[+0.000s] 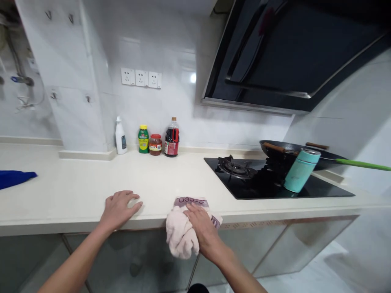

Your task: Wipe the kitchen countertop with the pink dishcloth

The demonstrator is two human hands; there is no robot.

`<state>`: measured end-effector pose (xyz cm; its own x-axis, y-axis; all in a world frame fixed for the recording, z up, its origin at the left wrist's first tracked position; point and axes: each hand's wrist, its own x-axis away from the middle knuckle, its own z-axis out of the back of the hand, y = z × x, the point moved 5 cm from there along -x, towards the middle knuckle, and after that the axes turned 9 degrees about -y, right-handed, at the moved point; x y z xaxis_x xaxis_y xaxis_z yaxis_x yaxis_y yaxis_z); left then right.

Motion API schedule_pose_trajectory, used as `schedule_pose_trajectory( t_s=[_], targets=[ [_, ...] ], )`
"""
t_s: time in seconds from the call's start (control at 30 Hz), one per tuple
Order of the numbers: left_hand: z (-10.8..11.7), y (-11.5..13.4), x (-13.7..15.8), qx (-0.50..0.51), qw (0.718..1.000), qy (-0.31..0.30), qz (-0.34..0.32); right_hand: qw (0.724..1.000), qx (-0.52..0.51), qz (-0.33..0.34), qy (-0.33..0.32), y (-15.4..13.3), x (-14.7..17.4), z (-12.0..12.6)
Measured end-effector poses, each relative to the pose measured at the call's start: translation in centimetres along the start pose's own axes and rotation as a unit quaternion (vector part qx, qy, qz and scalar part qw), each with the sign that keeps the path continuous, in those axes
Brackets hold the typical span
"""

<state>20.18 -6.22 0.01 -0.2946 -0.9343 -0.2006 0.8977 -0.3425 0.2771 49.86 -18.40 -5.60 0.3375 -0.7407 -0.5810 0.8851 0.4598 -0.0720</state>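
Observation:
My left hand [119,208] lies palm down on the front of the white countertop [76,191], fingers spread and thumb pointing right, with nothing in it. A pale pink towel [182,232] with a purple lettered band is bunched at the counter's front edge, part of it hanging over. My right hand [203,228] presses on the towel from above and grips it, fingers close together against the cloth. What lies under the palm is hidden.
Along the wall stand a white spray bottle [121,138], a green bottle [143,139], a red-lidded jar [155,145] and a dark sauce bottle [172,140]. On the gas stove [236,167] are a wok [293,148] and a turquoise flask [301,173]. Blue cloth [15,178] lies far left.

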Motion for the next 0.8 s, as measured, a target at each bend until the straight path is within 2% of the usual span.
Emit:
schedule_pose_trajectory(
  t_s=[0.07, 0.13, 0.2, 0.27, 0.4, 0.5, 0.57, 0.63, 0.67, 0.73, 0.8],
  targets=[
    [0.1, 0.1, 0.2, 0.007, 1.000, 0.003, 0.004, 0.992, -0.111, -0.030, -0.057, -0.5, -1.5, 0.8],
    [0.4, 0.3, 0.4, 0.014, 1.000, 0.009, 0.004, 0.967, -0.229, -0.077, -0.075, 0.5, -2.9, 1.9],
    [0.6, 0.4, 0.6, 0.021, 1.000, 0.013, 0.003, 0.941, -0.313, -0.123, -0.046, 2.7, -4.1, 3.1],
    [0.8, 0.6, 0.7, 0.030, 0.999, 0.013, 0.004, 0.927, -0.337, -0.164, -0.005, 5.5, -4.9, 4.0],
    [0.9, 0.6, 1.0, 0.047, 0.999, 0.015, 0.005, 0.920, -0.289, -0.264, 0.024, 11.6, -4.7, 4.9],
    [0.9, 0.6, 1.2, 0.051, 0.998, 0.021, 0.001, 0.908, -0.147, -0.392, 0.028, 15.4, -2.9, 6.1],
    [0.9, 0.7, 1.3, 0.054, 0.998, 0.023, -0.002, 0.901, -0.032, -0.431, 0.041, 16.5, -2.1, 7.2],
    [0.8, 0.7, 1.3, 0.055, 0.998, 0.024, -0.005, 0.917, 0.034, -0.396, 0.034, 16.4, -2.2, 7.6],
    [0.8, 0.8, 1.3, 0.055, 0.998, 0.024, -0.007, 0.933, 0.048, -0.357, 0.007, 15.9, -2.6, 7.3],
    [0.7, 0.8, 1.3, 0.052, 0.998, 0.025, -0.011, 0.958, 0.055, -0.269, -0.087, 14.8, -3.6, 5.7],
    [0.7, 0.8, 1.4, 0.047, 0.998, 0.029, -0.013, 0.953, 0.065, -0.232, -0.183, 14.0, -4.6, 3.8]
  ],
)
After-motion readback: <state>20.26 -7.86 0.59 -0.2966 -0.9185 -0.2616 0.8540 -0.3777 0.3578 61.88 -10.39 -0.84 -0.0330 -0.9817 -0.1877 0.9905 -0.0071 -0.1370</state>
